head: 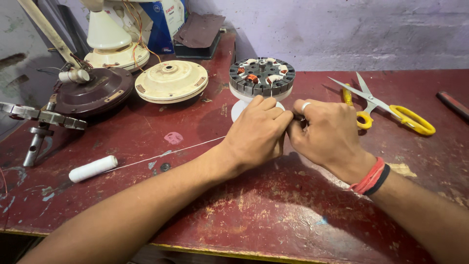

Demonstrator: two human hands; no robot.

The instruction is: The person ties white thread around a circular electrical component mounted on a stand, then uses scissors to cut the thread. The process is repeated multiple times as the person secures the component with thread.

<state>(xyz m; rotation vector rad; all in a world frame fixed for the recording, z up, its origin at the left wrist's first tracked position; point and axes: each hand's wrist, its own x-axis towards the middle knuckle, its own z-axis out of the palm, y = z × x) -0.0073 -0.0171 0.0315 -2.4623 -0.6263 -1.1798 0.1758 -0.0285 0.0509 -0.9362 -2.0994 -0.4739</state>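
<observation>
left hand (256, 133) and right hand (326, 134) pinched together on white thread (166, 153), centre frame; stator (262, 77) windings partly tied, spool (93, 168) lower left.

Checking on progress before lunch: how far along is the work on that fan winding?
Copper coils already sit in some slots of the round motor core. In hand: the left hand and right hand meet just in front of it, pinching white thread running from the spool. The scissors lie untouched, so the thread looks uncut.
</observation>
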